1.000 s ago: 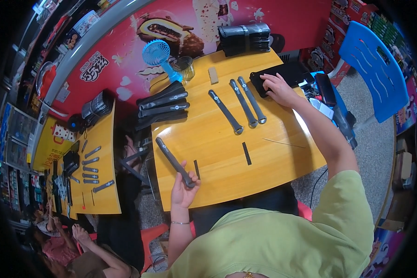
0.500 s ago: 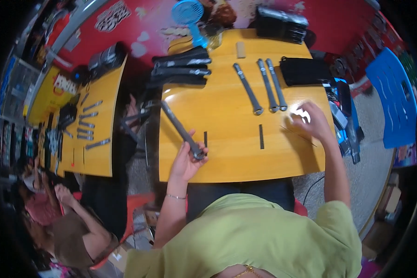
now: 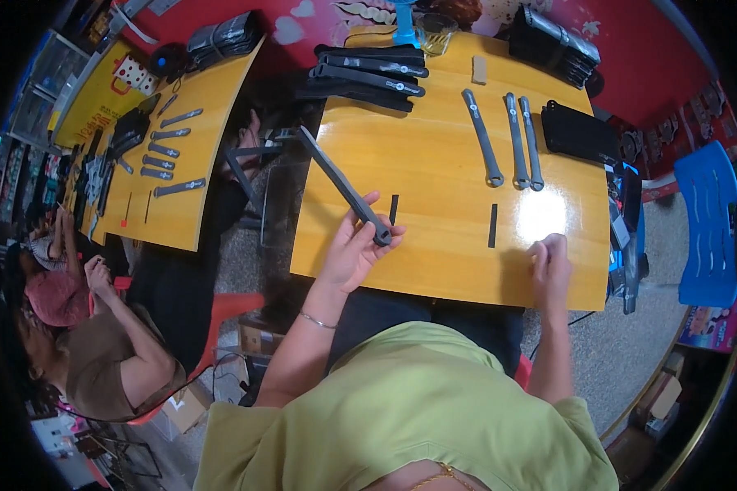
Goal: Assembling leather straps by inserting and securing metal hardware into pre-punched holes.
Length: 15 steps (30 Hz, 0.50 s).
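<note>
My left hand (image 3: 354, 250) is closed around the rounded end of a long dark grey strap (image 3: 336, 180). The strap slants up and to the left, above the table's left side. On the right, my right hand (image 3: 552, 266) is over the near part of the table, its fingers curled in; what they hold, if anything, is hidden. Farther off lie three similar grey straps, a single strap (image 3: 483, 139) and a pair close together (image 3: 517, 143). Two short black strips, one (image 3: 394, 209) by my left hand and another (image 3: 493, 226) nearer the middle, lie on the yellow table (image 3: 442, 180).
A pile of black and grey straps (image 3: 368, 75) lies at the far left. Beside the far edge are a tan block (image 3: 479, 69) and a black wrapped bundle (image 3: 554, 47). A black pouch (image 3: 580, 132) lies right. Co-workers sit left at another table (image 3: 190, 217).
The view has shifted, so the table appears lower and to the right. My right hand has drawn back toward the near edge and its fingers have curled in. My left hand keeps the strap.
</note>
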Available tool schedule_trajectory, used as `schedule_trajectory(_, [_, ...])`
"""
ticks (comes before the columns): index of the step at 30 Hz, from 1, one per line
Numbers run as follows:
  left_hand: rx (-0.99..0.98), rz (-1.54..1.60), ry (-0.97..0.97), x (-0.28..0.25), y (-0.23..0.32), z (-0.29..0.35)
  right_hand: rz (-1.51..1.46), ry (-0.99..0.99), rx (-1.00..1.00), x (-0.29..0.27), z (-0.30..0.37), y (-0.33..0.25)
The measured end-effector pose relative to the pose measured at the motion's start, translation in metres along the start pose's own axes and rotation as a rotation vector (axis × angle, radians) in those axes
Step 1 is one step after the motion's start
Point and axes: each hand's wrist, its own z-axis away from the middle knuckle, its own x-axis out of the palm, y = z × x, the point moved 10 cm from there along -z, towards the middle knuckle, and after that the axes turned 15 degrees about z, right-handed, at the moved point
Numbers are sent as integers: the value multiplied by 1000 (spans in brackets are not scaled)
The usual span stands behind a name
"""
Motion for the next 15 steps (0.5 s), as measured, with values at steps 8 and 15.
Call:
schedule_trajectory(8, [229,-28,-80,37,12,15,-77,-276,-490,31,36,-188])
schedule_trajectory(15, [379,-110,-42,49,18,32,-96,-271,-551,39,42,-198])
